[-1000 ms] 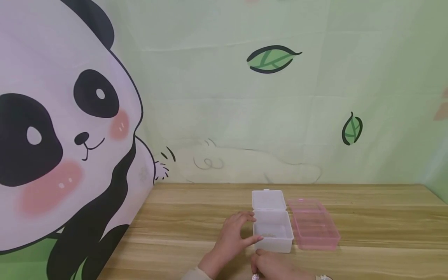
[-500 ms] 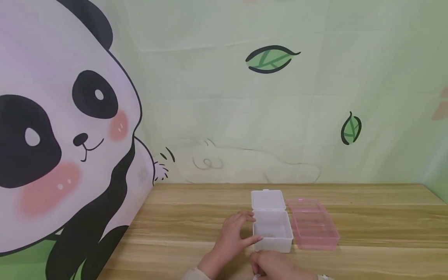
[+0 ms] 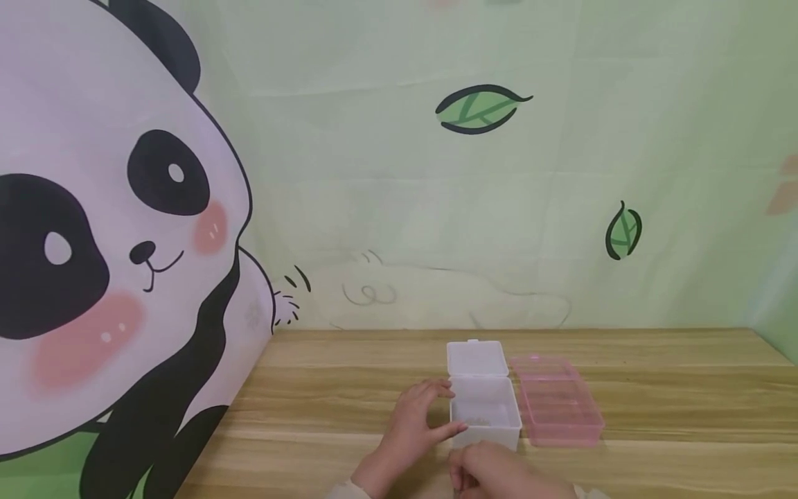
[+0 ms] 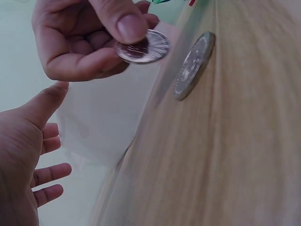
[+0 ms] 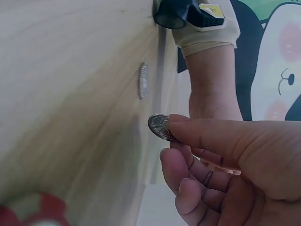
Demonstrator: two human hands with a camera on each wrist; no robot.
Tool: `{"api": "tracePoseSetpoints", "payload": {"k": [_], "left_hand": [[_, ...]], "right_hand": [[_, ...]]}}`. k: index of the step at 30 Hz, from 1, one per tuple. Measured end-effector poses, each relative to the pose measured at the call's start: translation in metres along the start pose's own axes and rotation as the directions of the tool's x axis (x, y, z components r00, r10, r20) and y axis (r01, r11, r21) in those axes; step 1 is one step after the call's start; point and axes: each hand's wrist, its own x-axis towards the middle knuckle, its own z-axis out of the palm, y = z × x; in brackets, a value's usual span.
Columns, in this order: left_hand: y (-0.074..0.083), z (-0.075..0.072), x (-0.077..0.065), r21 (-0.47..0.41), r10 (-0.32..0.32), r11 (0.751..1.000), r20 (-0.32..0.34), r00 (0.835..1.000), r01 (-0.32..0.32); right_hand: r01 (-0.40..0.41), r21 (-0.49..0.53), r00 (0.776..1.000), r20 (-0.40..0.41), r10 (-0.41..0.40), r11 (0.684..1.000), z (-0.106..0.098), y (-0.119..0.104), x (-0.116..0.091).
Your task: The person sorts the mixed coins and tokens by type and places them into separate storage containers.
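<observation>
My left hand (image 3: pixel 411 419) is at the left side of a white plastic box (image 3: pixel 485 436), thumb at the front rim and fingers along the side. In the left wrist view its thumb and fingers are extended. The box's lid (image 3: pixel 476 358) is hinged back, and a few small pale things (image 3: pixel 479 421) lie inside. Just in front of the box, my right hand (image 3: pixel 495 471) pinches a silver coin (image 5: pixel 159 126) between thumb and forefinger, its other fingers curled under. A second silver coin (image 4: pixel 195 66) lies flat on the wooden table below that hand.
To the right of the white box stands a pink see-through box (image 3: pixel 564 402). A panda-printed cloth (image 3: pixel 374 173) hangs behind the wooden table (image 3: pixel 324 388). A blurred red and white object (image 5: pixel 35 207) shows at the lower left of the right wrist view.
My right hand has risen slightly toward the white box's front, and the silvery thing under it at the frame's bottom edge has gone from the head view. My left hand stays put.
</observation>
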Motion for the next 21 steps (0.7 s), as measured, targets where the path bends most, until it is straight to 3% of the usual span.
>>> {"api": "tracePoseSetpoints", "payload": {"k": [3, 21], "left_hand": [[0.0, 0.001, 0.0, 0.007, 0.013, 1.0, -0.01, 1.0, -0.013], [-0.004, 0.001, 0.001, 0.036, 0.048, 0.998, -0.024, 0.999, -0.047]], "right_hand": [[-0.013, 0.052, 1.0, -0.003, 0.013, 0.999, -0.005, -0.002, -0.002], [0.036, -0.082, 0.998, -0.055, -0.04, 0.996, -0.037, 0.004, 0.0]]}}
